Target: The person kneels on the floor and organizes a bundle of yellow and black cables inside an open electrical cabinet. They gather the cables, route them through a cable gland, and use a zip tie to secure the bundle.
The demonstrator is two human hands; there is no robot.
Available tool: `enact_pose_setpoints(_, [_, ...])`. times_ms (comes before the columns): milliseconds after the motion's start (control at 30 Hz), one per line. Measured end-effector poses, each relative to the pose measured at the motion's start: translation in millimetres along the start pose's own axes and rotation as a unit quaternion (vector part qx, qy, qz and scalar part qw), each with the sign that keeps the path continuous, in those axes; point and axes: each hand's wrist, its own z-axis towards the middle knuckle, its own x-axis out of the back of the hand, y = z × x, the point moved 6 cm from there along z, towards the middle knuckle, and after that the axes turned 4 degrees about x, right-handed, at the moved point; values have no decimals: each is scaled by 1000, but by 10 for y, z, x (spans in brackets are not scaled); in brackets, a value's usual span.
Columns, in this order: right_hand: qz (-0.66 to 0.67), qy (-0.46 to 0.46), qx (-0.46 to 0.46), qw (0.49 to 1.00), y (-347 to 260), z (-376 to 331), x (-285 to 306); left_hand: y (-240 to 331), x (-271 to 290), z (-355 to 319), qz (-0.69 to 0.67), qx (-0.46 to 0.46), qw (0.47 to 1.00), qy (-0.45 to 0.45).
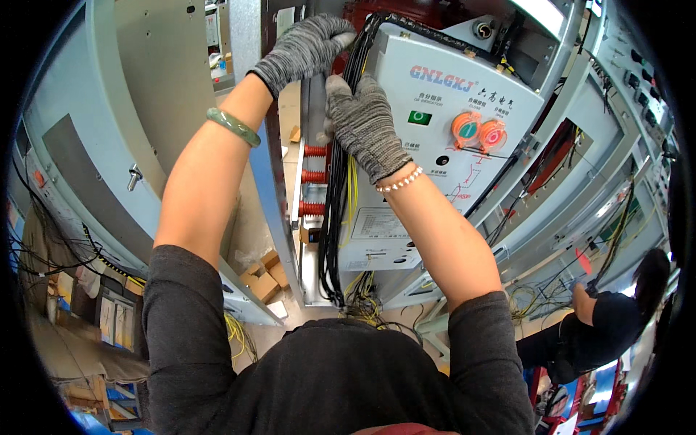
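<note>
Gloved right hand (365, 127) at centre frame clamps the vertical black cable bundle (335, 217); left hand (308, 47) above grips its top.

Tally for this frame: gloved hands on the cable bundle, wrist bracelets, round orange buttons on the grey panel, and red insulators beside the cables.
Gloved hands: 2 (left hand, right hand)
Bracelets: 2 (green bangle, bead bracelet)
Orange buttons: 2
Red insulators: 3
Total: 9

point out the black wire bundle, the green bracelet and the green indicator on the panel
black wire bundle (333, 217), head view, mid-run
green bracelet (233, 126), head view, band on left wrist
green indicator (419, 117), head view, its face
</note>
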Motion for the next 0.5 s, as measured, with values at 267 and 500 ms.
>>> enact_pose_setpoints(267, [-313,285,299,855,-120,189,-69,406,392,-71,56,-16,988,143])
enact_pose_setpoints(500, [-230,285,259,894,-161,534,-171,1013,630,-182,164,4,986,-21])
